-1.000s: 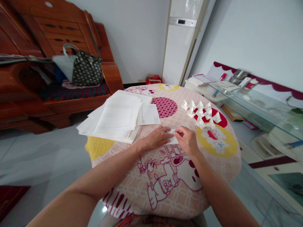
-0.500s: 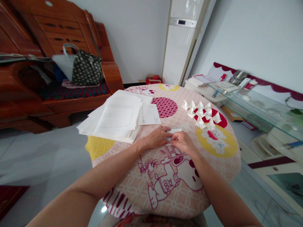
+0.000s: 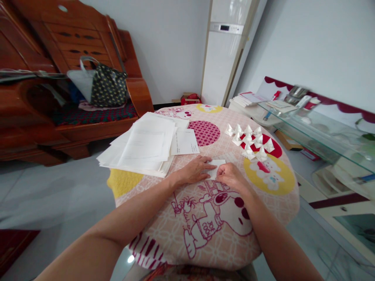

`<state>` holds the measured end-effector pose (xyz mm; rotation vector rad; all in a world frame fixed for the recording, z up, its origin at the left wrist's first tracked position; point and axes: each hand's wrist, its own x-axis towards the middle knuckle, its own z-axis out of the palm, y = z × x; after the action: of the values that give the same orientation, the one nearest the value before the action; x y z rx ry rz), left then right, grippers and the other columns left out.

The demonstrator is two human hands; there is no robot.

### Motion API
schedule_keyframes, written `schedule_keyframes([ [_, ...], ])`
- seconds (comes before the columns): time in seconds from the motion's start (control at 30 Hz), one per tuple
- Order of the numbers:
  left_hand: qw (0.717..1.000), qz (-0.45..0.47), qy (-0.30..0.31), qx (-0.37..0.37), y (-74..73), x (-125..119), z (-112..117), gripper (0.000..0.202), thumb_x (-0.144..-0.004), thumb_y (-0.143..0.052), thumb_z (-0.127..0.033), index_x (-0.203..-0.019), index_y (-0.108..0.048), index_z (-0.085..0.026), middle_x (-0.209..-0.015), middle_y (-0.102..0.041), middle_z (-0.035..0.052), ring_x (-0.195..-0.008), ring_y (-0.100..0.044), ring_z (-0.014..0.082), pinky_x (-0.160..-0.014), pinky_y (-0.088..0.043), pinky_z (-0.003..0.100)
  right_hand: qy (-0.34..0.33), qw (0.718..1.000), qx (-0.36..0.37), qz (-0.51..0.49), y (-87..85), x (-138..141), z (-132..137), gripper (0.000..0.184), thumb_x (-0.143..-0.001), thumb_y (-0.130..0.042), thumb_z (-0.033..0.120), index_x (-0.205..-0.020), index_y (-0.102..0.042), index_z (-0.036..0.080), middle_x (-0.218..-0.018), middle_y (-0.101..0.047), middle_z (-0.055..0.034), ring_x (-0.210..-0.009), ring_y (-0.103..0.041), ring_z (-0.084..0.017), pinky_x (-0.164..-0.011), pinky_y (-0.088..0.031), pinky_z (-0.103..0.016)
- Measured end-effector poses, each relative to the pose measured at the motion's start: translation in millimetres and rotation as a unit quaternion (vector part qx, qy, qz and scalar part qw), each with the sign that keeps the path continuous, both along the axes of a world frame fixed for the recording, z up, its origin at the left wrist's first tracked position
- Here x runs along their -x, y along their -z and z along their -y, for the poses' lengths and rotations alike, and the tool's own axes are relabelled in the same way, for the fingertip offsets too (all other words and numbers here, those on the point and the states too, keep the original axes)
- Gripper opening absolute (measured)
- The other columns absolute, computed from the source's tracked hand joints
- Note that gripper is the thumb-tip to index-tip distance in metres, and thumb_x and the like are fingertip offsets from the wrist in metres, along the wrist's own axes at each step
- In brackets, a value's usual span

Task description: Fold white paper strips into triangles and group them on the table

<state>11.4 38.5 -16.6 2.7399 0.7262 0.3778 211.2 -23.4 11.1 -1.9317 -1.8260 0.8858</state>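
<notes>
A small piece of white folded paper lies flat on the tablecloth between my two hands. My left hand rests on its left part, fingers stretched out and the tips pressing it down. On the paper's right edge sits my right hand with its fingers curled in. Whether those fingers pinch the edge is hidden; they appear only to press on it. To the right stand several small pointed folded paper pieces in rows. A stack of white sheets spreads to the left, partly printed.
The round table wears a patterned cloth. At the right, a glass-topped cabinet carries papers and metal containers. A wooden bench with bags stands at the left. A tall white air conditioner is behind the table.
My right hand has slid a little to the right across the paper, so more of the paper shows between my hands. My left hand has stayed in place.
</notes>
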Motion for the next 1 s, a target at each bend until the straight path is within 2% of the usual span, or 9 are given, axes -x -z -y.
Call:
schedule_keyframes([
  [0.23, 1.0, 0.007, 0.001, 0.005, 2.8, 1.9, -1.1, 0.045, -0.095, -0.066, -0.025, -0.141, -0.066, -0.023, -0.148, -0.059, 0.0155, -0.134, -0.056, 0.031, -0.114, -0.044, 0.049, 0.02, 1.0, 0.016, -0.015, 2.9, -29.9, 2.2, 0.01, -0.061, -0.062, 0.009, -0.056, -0.064, 0.018, -0.051, -0.058, 0.0026, -0.052, -0.053, -0.013, -0.051, -0.036, -0.024],
  [0.4, 1.0, 0.009, 0.006, 0.009, 1.3, 1.7, -1.3, 0.046, -0.096, -0.065, -0.025, -0.142, -0.065, -0.023, -0.15, -0.058, 0.0164, -0.134, -0.056, 0.0322, -0.113, -0.044, 0.051, 0.031, 0.993, 0.045, -0.105, 7.9, -52.6, 4.8, 0.002, -0.064, -0.062, 0.018, -0.062, -0.063, 0.019, -0.049, -0.053, 0.0047, -0.044, -0.047, -0.011, -0.044, -0.031, -0.023],
  [0.53, 1.0, 0.004, 0.003, 0.009, -1.1, 0.8, -0.1, 0.046, -0.095, -0.066, -0.024, -0.141, -0.066, -0.022, -0.148, -0.059, 0.018, -0.133, -0.056, 0.033, -0.112, -0.045, 0.051, 0.054, 0.982, -0.042, -0.176, 8.9, -40.5, 1.5, 0.013, -0.073, -0.064, 0.031, -0.072, -0.065, 0.018, -0.056, -0.059, 0.0027, -0.044, -0.047, -0.011, -0.045, -0.033, -0.024],
  [0.6, 1.0, 0.007, -0.001, 0.012, -1.0, 0.4, 0.8, 0.046, -0.095, -0.067, -0.025, -0.141, -0.066, -0.022, -0.147, -0.059, 0.0184, -0.133, -0.057, 0.0329, -0.111, -0.046, 0.05, 0.036, 0.983, -0.064, -0.167, 9.7, -28.7, -0.7, 0.011, -0.074, -0.065, 0.029, -0.073, -0.066, 0.018, -0.06, -0.062, 0.0015, -0.049, -0.05, -0.012, -0.049, -0.036, -0.024],
  [0.67, 1.0, 0.016, -0.006, 0.018, 0.4, 0.3, 1.3, 0.045, -0.094, -0.068, -0.026, -0.14, -0.067, -0.023, -0.146, -0.059, 0.0173, -0.132, -0.057, 0.0325, -0.11, -0.047, 0.05, 0.013, 0.99, -0.083, -0.111, 11.9, -19.2, -2.2, 0.005, -0.073, -0.066, 0.023, -0.071, -0.066, 0.018, -0.061, -0.064, 0.0007, -0.055, -0.054, -0.013, -0.054, -0.038, -0.025],
  [0.77, 0.999, 0.027, -0.009, 0.032, 4.2, 1.3, -1.0, 0.047, -0.092, -0.07, -0.028, -0.139, -0.067, -0.025, -0.147, -0.059, 0.0146, -0.133, -0.056, 0.032, -0.111, -0.047, 0.05, -0.009, 0.996, -0.085, -0.038, 16.5, -14.1, -2.9, 0.005, -0.074, -0.067, 0.018, -0.069, -0.067, 0.019, -0.059, -0.063, 0.0013, -0.057, -0.056, -0.014, -0.057, -0.037, -0.025],
  [1.0, 0.995, 0.017, 0.057, 0.085, 8.9, 13.1, -21.8, 0.058, -0.086, -0.075, -0.023, -0.142, -0.064, -0.028, -0.157, -0.051, 0.0119, -0.138, -0.054, 0.0316, -0.115, -0.044, 0.051, -0.011, 0.997, -0.071, -0.032, 18.6, -17.6, -1.6, 0.006, -0.077, -0.068, 0.016, -0.072, -0.068, 0.018, -0.061, -0.066, 0.0014, -0.058, -0.058, -0.014, -0.057, -0.037, -0.025],
])
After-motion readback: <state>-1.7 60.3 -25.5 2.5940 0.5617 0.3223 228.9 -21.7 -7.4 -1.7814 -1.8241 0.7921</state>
